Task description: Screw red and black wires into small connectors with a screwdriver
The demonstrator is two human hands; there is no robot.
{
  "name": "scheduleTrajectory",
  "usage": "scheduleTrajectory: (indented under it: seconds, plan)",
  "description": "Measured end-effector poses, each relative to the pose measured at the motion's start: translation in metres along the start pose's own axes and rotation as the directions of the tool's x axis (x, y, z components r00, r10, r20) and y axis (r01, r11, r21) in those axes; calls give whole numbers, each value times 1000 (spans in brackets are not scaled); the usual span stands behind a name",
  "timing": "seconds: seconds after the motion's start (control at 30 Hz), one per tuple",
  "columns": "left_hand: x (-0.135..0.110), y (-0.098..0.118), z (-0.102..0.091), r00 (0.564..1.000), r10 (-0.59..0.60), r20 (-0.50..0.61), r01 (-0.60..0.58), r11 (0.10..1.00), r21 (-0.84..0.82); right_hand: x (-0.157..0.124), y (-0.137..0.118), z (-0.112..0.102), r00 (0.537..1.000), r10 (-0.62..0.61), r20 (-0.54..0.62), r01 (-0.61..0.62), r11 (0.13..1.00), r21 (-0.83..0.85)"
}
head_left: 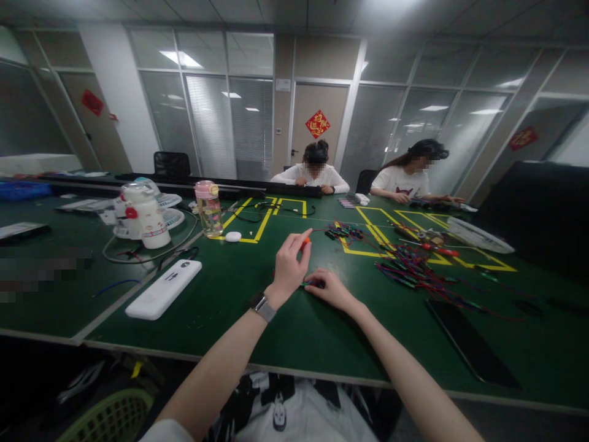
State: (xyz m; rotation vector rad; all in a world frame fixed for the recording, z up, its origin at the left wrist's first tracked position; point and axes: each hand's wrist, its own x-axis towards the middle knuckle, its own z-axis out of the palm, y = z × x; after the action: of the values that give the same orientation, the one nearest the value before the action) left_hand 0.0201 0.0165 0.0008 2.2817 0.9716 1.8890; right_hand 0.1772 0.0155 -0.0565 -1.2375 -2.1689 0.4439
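Observation:
My left hand [291,265], wearing a watch on the wrist, is raised over the green table, its thumb and fingers pinched on a small orange object [305,241]. Most of that object is hidden by the fingers, so its kind is unclear. Close beside it, my right hand [332,291] rests low at the table, fingers closed on a thin wire with a green part [305,284]. Beyond my hands lies a small bunch of red and dark wires with green parts [345,232]. A larger heap of similar wires [414,270] spreads to the right.
A white power bank [164,290] lies left, near a white jug [150,215], a pink-lidded bottle [209,210] and a white case [232,236]. A dark phone [469,341] is at right. Yellow tape [363,252] marks the green table [239,294]. Two people sit across.

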Motion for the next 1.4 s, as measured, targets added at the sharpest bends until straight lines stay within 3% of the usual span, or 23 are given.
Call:
scheduleTrajectory:
  seconds: [0.13, 0.43, 0.67, 0.93, 1.23, 1.4]
  plan:
    - [-1, 0, 0, 1000, 11, -23, -10, 999, 53, 0, -1, 0, 1000, 10, -1, -10, 1000, -6]
    - [-2, -2, 2, 1000, -13, 5, 13, 1000, -14, 0, -2, -1, 1000, 0, 4, 0, 1000, 1]
    - [-2, 0, 1, 1000, -1, -27, 3, 997, 80, 0, -1, 0, 1000, 2, -2, -2, 1000, -1]
    - [-1, 1, 0, 999, -15, 40, 17, 999, -41, 0, 0, 0, 1000, 1, 4, -1, 1000, 7]
    - [0, -1, 0, 999, -14, 31, 13, 999, 34, 0, 1, 1, 1000, 5, -4, -4, 1000, 23]
    - [1, -1, -1, 1000, -15, 24, 16, 999, -33, 0, 3, 3, 1000, 1, 3, -1, 1000, 7]
